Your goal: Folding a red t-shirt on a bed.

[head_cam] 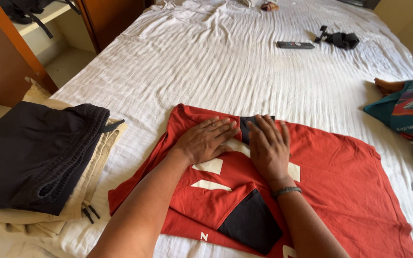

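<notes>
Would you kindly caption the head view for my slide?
Both hands, left and right, press flat on a red T-shirt spread over a white bedsheet.

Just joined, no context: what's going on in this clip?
A person is working on a red T-shirt spread on a bed with a white sheet. Both palms lie flat on it, side by side near the collar: left hand, right hand. One sleeve with a black panel is folded in over the front. A stack of folded clothes, black shorts on top, sits at the left. A remote lies farther up the bed.
</notes>
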